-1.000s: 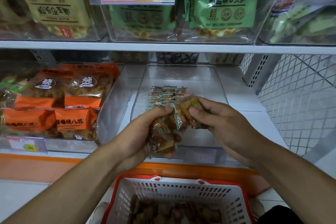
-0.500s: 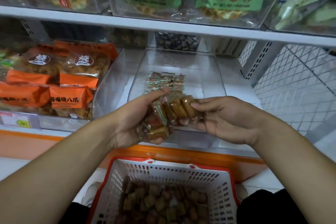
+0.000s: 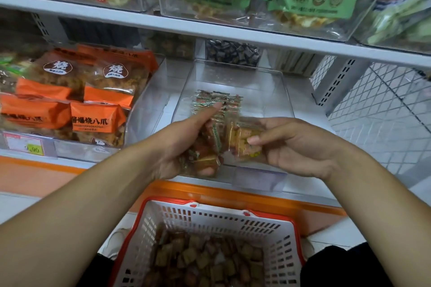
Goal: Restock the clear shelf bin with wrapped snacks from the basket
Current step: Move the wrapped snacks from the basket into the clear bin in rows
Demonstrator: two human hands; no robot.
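Gripping a clump of snacks (image 3: 205,158), the left hand (image 3: 179,147) is feeding the right hand (image 3: 296,147), which is pinching a few above the bin (image 3: 288,100), likely squaring them for neat rows; more are waiting in the basket (image 3: 275,230) below the bin.

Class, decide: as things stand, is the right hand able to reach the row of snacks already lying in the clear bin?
Probably yes: the right hand is beside the open-topped clear bin, nothing between it and the row of snacks, though it grips a snack pack.

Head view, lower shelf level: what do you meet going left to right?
Orange snack bags → left hand holding wrapped snacks → right hand holding more → wire mesh panel.
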